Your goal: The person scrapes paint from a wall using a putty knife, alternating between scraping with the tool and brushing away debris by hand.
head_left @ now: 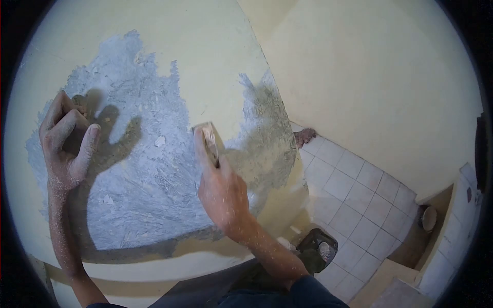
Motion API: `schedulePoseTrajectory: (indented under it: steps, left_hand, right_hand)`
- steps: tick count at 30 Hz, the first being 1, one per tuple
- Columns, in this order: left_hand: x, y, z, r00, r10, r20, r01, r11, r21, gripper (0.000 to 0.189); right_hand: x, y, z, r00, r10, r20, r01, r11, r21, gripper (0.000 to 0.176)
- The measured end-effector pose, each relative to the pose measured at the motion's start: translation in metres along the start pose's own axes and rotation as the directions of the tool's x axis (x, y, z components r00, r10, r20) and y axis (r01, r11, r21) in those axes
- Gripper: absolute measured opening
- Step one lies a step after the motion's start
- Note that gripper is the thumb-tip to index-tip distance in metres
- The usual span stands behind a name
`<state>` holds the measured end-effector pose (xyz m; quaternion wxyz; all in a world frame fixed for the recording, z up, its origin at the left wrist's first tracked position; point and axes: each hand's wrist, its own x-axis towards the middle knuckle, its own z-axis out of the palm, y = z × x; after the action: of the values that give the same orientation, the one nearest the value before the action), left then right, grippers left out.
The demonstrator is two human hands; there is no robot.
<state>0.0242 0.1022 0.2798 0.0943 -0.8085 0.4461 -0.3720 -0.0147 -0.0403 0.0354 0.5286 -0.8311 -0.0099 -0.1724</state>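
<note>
Hand scraper at the edge of the yellow paint

Just right of the frame's centre, the right hand (223, 192) has its grip closed firmly around a hand scraper (209, 141), the index finger stretched along the tool. The scraper lies over the wall (215, 61) where a rough grey patch (149, 169) meets yellow paint; whether its edge touches is hard to tell.

At the left of the frame, the left hand (67, 133) is raised near the patch, fingers bent and thumb apart from them — whether it has hold of anything, I cannot tell. Pale dust speckles both hands and forearms. Its shadow falls on the grey just to the right.

The patch spreads across the left and centre, ragged along its top, with another grey strip beside the wall's right edge. Pale floor tiles (354, 200) fill the lower right, a reddish-brown clump (305, 136) at their upper corner. A dark blue sleeve (313, 293) shows at the bottom.
</note>
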Motion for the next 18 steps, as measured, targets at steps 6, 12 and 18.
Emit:
schedulePoseTrajectory:
  steps: [6, 12, 18]
  left_hand:
    - [0.004, 0.002, 0.000, 1.000, -0.009, 0.007, 0.009, 1.000, -0.018, 0.033]
    - [0.006, -0.001, 0.001, 1.000, 0.018, 0.006, -0.018, 0.999, -0.032, 0.034]
    - [0.002, -0.001, 0.007, 1.000, 0.007, -0.002, -0.007, 0.999, -0.034, 0.034]
  right_hand:
    - [-0.010, 0.009, 0.017, 0.987, -0.094, -0.127, 0.094, 0.996, -0.009, 0.086]
    - [-0.006, 0.004, 0.011, 0.983, -0.119, -0.139, 0.120, 0.993, 0.001, 0.084]
    - [0.001, -0.003, -0.001, 0.992, -0.099, -0.077, 0.103, 0.993, 0.052, 0.085]
